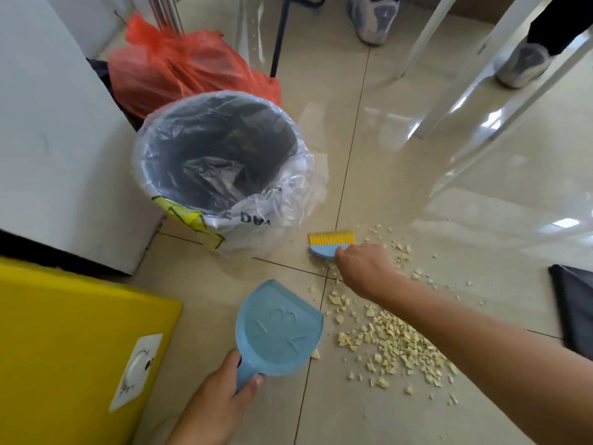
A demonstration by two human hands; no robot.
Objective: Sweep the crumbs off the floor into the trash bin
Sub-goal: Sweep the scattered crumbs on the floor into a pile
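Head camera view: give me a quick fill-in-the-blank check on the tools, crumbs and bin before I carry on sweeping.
1. The left hand holds the light blue plastic dustpan by its ____.
2. The small blue hand brush in the right hand has ____ bristles.
3. The pale yellow crumbs lie on the beige tiled floor, none yet in the ____.
4. The round trash bin is lined with a ____ plastic bag.

Missing words: handle; yellow; dustpan; clear
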